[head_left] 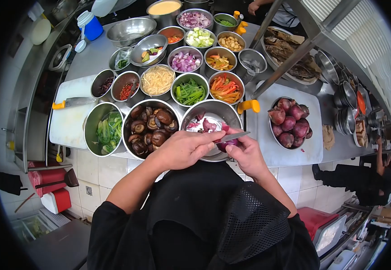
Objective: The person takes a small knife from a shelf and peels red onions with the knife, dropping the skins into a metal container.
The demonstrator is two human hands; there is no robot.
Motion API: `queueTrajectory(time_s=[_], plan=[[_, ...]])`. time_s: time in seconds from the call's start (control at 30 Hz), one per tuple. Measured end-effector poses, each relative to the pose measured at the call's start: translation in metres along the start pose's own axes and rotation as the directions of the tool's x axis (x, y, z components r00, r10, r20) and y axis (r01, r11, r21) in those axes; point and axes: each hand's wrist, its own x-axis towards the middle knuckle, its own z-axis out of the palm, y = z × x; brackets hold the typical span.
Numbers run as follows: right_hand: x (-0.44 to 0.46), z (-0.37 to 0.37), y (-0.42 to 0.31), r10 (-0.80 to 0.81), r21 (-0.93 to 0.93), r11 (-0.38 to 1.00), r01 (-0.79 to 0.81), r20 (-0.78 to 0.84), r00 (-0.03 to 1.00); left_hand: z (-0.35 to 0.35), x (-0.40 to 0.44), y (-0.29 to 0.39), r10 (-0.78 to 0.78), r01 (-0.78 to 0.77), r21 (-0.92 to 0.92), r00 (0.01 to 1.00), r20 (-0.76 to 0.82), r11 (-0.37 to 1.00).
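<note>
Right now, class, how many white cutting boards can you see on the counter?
2. The left board lies under a yellow-handled knife; the right board lies under a bowl of red onions. Others may be hidden.

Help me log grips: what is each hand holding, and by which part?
The left hand holds a knife by its handle end, fingers hiding the handle; the right hand pinches a purple onion by its sides between thumb and fingers.

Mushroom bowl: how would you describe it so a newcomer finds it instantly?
On the metal counter, look along the row nearest the camera. The mushroom bowl stands between a pot of leafy greens and a pot with reddish onion pieces. Its dark brown caps set it apart.
</note>
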Motion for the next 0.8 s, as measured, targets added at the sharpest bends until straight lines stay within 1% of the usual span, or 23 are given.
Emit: queueTrajectory(time_s=[0.1, 0.2, 0.3, 0.4, 0.43, 0.5, 0.53, 0.57, 0.67, 0.77, 0.8], plan=[[-0.001, -0.002, 0.001, 0.078, 0.105, 0.991, -0.081, 0.031, 0.996, -0.007, -0.001, 0.007, -0.248, 0.261, -0.09, 0.959, 0.137, 0.961], [-0.005, 0.003, -0.004, -0.009, 0.131, 0.991, 0.011, -0.019, 1.0, -0.003, -0.003, 0.0, -0.349, 0.35, -0.246, 0.936, 0.052, 0.904], [-0.005, 0.004, 0.004, -0.058, 0.138, 0.988, 0.07, -0.087, 0.994, -0.002, -0.005, 0.0, -0.305, 0.305, -0.227, 0.952, 0.036, 0.925], [-0.007, 0.0, 0.0, 0.035, 0.201, 0.979, -0.026, -0.041, 0.999, -0.003, -0.008, 0.019, -0.275, 0.284, -0.126, 0.958, 0.082, 0.951], [-0.007, -0.003, 0.004, 0.069, 0.228, 0.972, -0.059, -0.034, 0.997, -0.007, -0.005, 0.027, -0.353, 0.37, -0.067, 0.917, 0.185, 0.927], [-0.005, -0.007, 0.013, 0.135, 0.279, 0.952, -0.125, -0.016, 0.991, -0.003, -0.003, 0.027, -0.265, 0.272, -0.039, 0.956, 0.129, 0.962], [-0.006, -0.007, 0.014, 0.109, 0.268, 0.958, -0.1, -0.02, 0.994, 0.0, -0.004, 0.025, -0.219, 0.222, -0.023, 0.97, 0.102, 0.975], [-0.006, -0.006, 0.014, 0.084, 0.257, 0.963, -0.075, -0.024, 0.996, 0.01, -0.006, 0.007, -0.091, 0.091, 0.015, 0.996, 0.006, 0.996], [-0.006, -0.005, 0.012, 0.044, 0.252, 0.967, -0.039, -0.016, 0.999, 0.001, -0.004, 0.009, -0.174, 0.178, -0.064, 0.983, 0.057, 0.982], [-0.002, -0.004, 0.015, 0.003, 0.265, 0.964, 0.001, -0.014, 1.0, 0.004, -0.008, -0.003, -0.342, 0.354, -0.305, 0.935, 0.092, 0.884], [-0.001, -0.003, 0.014, 0.002, 0.261, 0.965, 0.004, -0.021, 1.0, 0.003, -0.008, -0.003, -0.323, 0.333, -0.287, 0.943, 0.082, 0.898]])
